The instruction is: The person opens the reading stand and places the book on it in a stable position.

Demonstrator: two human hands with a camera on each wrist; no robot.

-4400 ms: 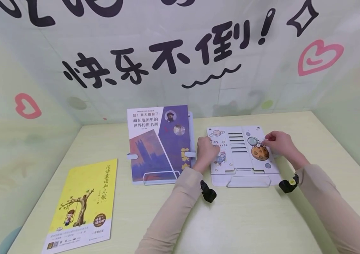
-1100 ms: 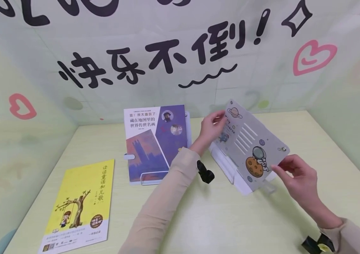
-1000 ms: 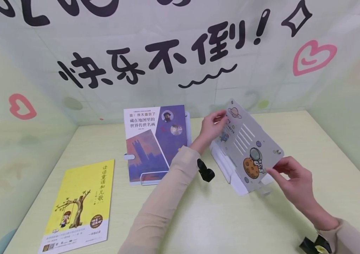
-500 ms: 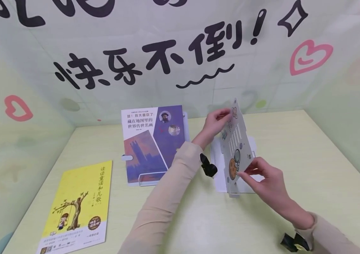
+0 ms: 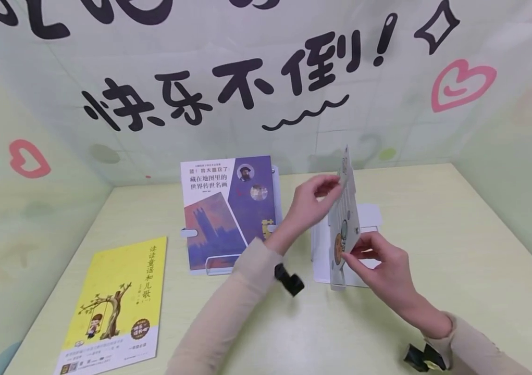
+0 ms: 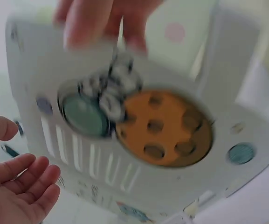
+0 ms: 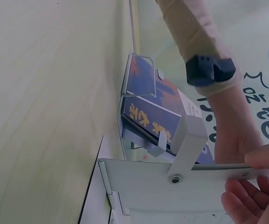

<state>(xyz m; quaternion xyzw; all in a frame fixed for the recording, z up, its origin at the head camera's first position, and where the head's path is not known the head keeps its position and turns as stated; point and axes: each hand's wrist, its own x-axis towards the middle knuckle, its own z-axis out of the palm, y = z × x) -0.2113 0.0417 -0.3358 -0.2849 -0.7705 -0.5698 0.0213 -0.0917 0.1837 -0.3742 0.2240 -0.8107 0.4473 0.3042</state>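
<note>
Bookstand [image 5: 347,214], head view: nearly edge-on between the hands — right hand [image 5: 387,268] pinching its near edge, left hand [image 5: 309,204] beside its far part. Left wrist view: left hand's fingers loosely bent, gripping nothing, though blur makes contact hard to judge. Right wrist view: right hand holds the edge — purple book [image 7: 164,95] beyond that hand.

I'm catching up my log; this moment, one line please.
right hand: pinches white panel; left hand: beside it, not gripping; purple book: propped up; yellow book: lying flat

White panel [image 6: 139,114] — blurred in left wrist view; upper wall lettering [image 5: 50,32] — cut off.
</note>
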